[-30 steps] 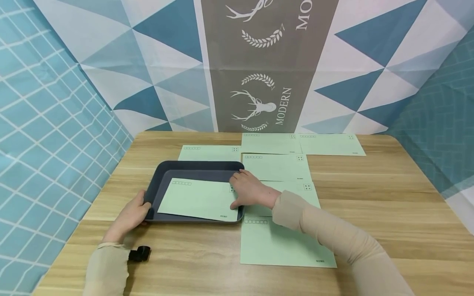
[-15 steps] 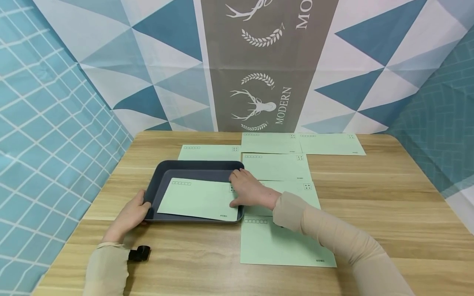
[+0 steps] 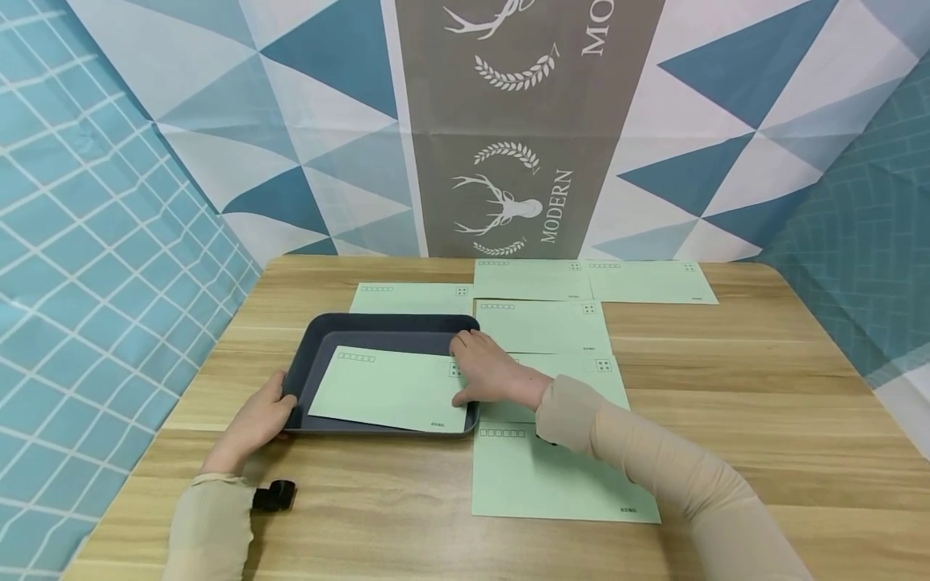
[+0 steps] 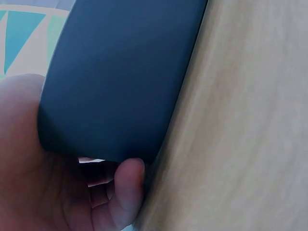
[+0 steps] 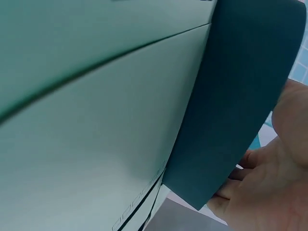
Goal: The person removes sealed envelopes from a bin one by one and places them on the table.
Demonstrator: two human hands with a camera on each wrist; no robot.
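Note:
A dark grey rectangular tray (image 3: 385, 323) rests on the table, with a pale green envelope (image 3: 388, 389) lying slightly askew inside it. My left hand (image 3: 257, 415) holds the tray's left end, thumb over the rim; in the left wrist view the tray wall (image 4: 120, 77) sits within the hand's grasp, fingers curled at its end. At the opposite end my right hand (image 3: 490, 371) grips the right rim, its thumb reaching over the envelope's right edge. From the right wrist, the fingers (image 5: 236, 185) show partly hidden behind the tray's outer wall (image 5: 240, 96).
Several pale green envelopes (image 3: 541, 327) lie flat right of and behind the tray, some partly covered by the right arm. One envelope (image 3: 410, 298) runs beneath or behind the tray's far edge. A small black device (image 3: 274, 495) sits at the left cuff. A patterned cloth backs the wooden table.

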